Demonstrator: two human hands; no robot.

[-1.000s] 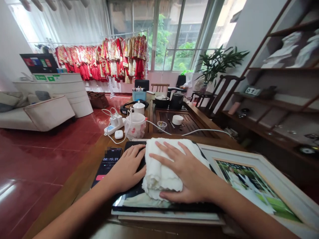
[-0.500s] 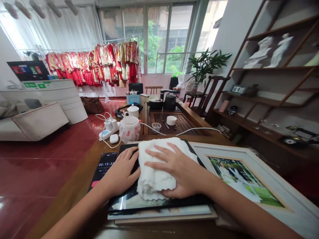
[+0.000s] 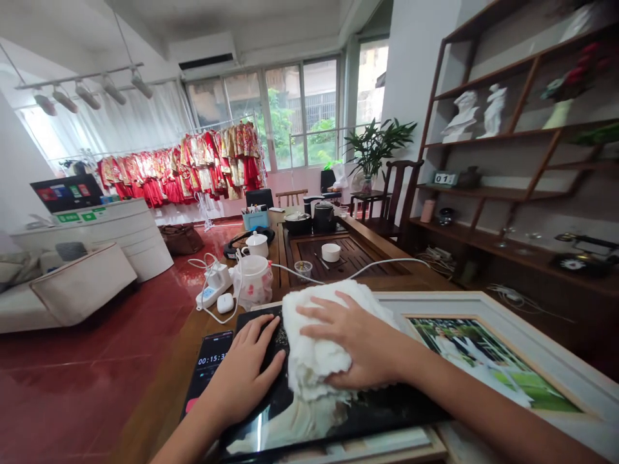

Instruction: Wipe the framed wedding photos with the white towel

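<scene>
A crumpled white terry towel [image 3: 316, 341] is pressed onto a glossy black-edged framed photo [image 3: 309, 425] by the right hand [image 3: 360, 345], fingers splayed, not clenched; the left hand [image 3: 244, 370] is laid flat beside it, apparently steadying the frame.

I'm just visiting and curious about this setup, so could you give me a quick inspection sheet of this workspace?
Surface: wooden table with a tea tray farther along.
Things at hand: white cloth on a glossy dark framed photo.
Clutter: phone showing a timer, floral teapot, small white case, framed wedding photo.
Hands: right hand flat on the cloth; left hand flat on the dark photo beside it.
Cables: white cords and a power strip on the table.
Surroundings: red garments on a rack, red tiled floor, wooden shelves, potted plant.
</scene>
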